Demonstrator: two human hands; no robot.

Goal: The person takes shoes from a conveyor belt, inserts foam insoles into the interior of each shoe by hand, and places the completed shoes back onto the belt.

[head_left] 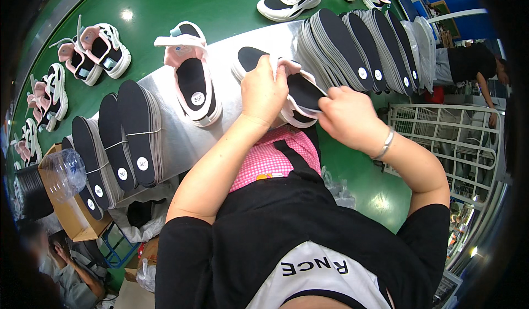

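Bundled black insoles (132,135) stand at the left edge of the metal surface (176,138), beside a pink-and-white sneaker (193,80). The left hand (264,91) has its fingers closed around a second sneaker (295,97) at the surface's middle; the right hand (347,116) pinches the insole (306,91) lying in it.

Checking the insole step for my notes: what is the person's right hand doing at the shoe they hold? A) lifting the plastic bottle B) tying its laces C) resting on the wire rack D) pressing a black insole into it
D: the right hand pinches the black insole lying in the pink-and-white shoe, which the left hand steadies.
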